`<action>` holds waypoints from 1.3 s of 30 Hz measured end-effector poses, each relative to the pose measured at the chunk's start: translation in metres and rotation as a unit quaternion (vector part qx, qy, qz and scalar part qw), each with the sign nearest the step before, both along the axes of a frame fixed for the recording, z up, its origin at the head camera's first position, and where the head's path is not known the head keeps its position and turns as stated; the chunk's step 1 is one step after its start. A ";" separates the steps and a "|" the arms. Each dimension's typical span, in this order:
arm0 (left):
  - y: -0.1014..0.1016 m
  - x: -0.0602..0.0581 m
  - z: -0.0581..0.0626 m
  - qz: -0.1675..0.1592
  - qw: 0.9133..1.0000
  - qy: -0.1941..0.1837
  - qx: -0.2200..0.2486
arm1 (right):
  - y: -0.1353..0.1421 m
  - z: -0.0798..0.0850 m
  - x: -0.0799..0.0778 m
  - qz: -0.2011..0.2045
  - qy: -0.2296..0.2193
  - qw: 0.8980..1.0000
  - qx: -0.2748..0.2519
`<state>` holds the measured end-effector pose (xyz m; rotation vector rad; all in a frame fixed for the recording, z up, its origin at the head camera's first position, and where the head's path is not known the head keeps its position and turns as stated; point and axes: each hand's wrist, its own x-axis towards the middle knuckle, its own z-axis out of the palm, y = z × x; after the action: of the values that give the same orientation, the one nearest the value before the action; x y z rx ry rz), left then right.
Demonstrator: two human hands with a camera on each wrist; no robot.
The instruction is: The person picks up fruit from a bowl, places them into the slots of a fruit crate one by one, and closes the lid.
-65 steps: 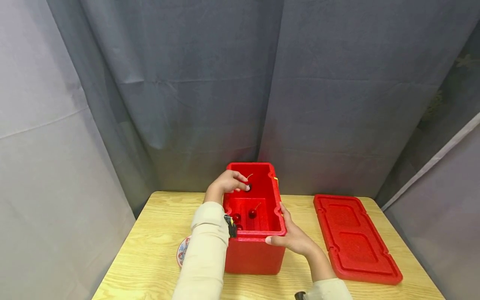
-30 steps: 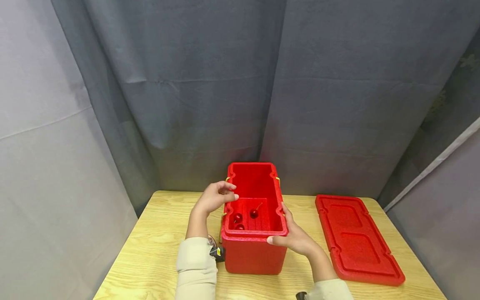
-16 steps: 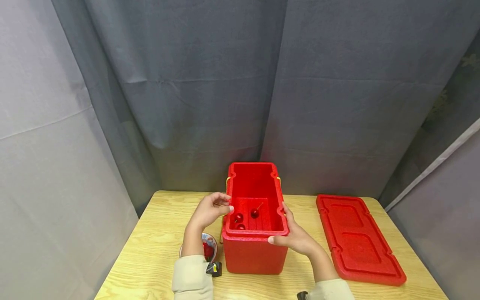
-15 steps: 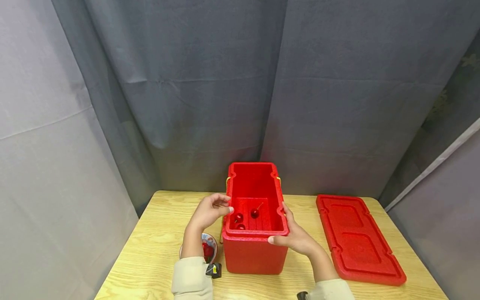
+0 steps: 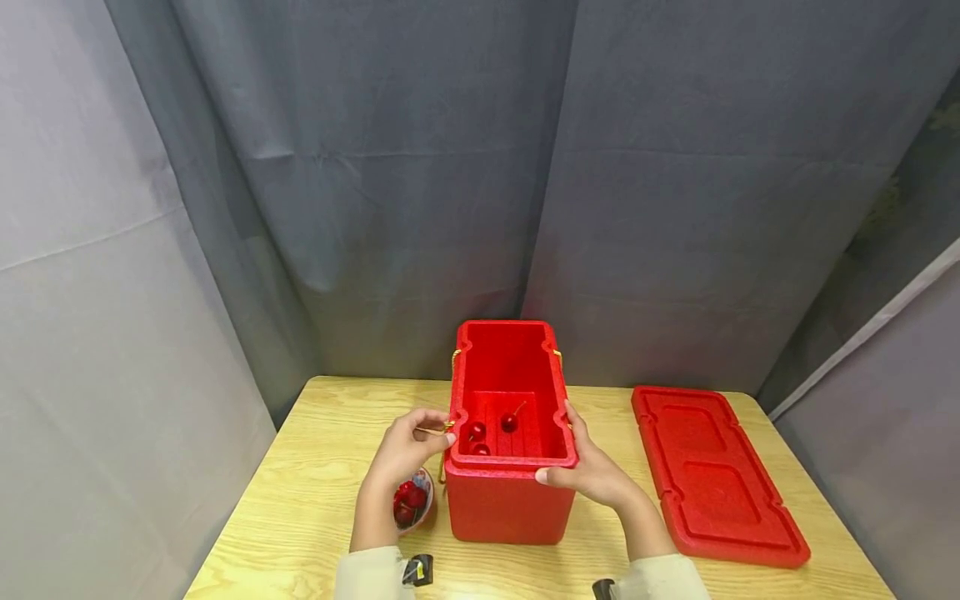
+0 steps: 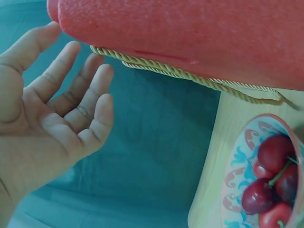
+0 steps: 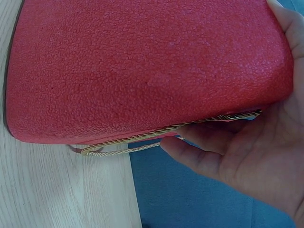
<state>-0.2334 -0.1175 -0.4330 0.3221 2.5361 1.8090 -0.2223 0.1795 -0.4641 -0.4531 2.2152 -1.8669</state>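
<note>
A red foam box (image 5: pixel 510 510) stands without its lid, with cherries (image 5: pixel 509 422) lying on its floor toward the near end. My left hand (image 5: pixel 405 450) is at the left rim, its fingers loosely bent and holding nothing; in the left wrist view a fingertip meets the box edge. My right hand (image 5: pixel 596 475) grips the near right corner, thumb on the front and fingers along the side by a gold cord (image 7: pixel 166 130). Beneath my left forearm sits a patterned bowl (image 6: pixel 236 166) of several dark red cherries (image 6: pixel 259 195), partly hidden in the head view.
The red lid (image 5: pixel 712 492) lies flat on the wooden table (image 5: pixel 300 500), right of the box. Another gold cord (image 6: pixel 166 69) hangs along the box's left side. Grey curtains (image 5: pixel 390 208) close off the back and sides.
The left hand, which held a cherry over the box, has moved out to the left rim and nearer me without it. More of the bowl shows. The right hand keeps its grip.
</note>
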 end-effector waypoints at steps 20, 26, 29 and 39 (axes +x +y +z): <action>-0.028 0.018 -0.041 0.044 0.999 -0.006 -0.007 | -0.001 0.000 -0.001 -0.003 0.004 1.000 0.006; -0.035 0.021 -0.060 0.048 0.999 -0.016 0.008 | 0.000 0.000 0.000 -0.005 0.004 1.000 0.008; -0.039 0.023 -0.070 0.051 0.998 -0.025 0.010 | -0.001 0.001 0.000 -0.002 0.001 1.000 0.001; -0.048 0.024 -0.094 0.057 0.998 -0.037 -0.002 | 0.000 -0.002 -0.001 -0.005 -0.001 1.000 0.001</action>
<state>-0.2096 -0.1656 -0.5274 0.1099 2.5563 1.8169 -0.2234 0.1795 -0.4657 -0.4409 2.2216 -1.8689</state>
